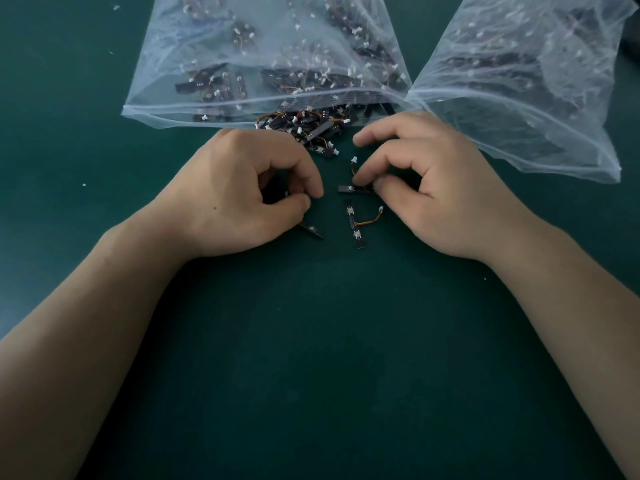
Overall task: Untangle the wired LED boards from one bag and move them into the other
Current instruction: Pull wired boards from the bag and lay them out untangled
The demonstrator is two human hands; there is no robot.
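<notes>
Head view, right fingers pinching LED board, left fingers curled, hold unclear

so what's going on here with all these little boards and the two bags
A person is sorting small wired LED boards on a green table. The right hand pinches one board with its wire; the left hand grips a second board, mostly hidden. A loose board lies between them. A tangled pile spills from the left bag; the right bag also holds boards.
</notes>
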